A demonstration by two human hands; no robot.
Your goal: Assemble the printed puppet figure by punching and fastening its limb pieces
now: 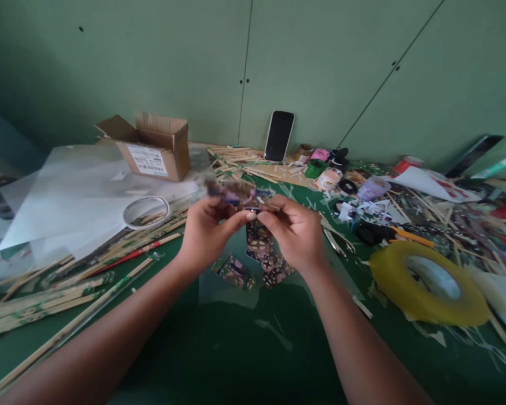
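Left hand [204,233] and right hand [293,230] each closed a pinch grip on the blurred patterned piece [236,194], judged light and flimsy, best held at its 9 and 3 o'clock ends.

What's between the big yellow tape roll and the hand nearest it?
Head view: a black-and-orange tool and a thin metal tool lie between the right hand and the yellow tape roll.
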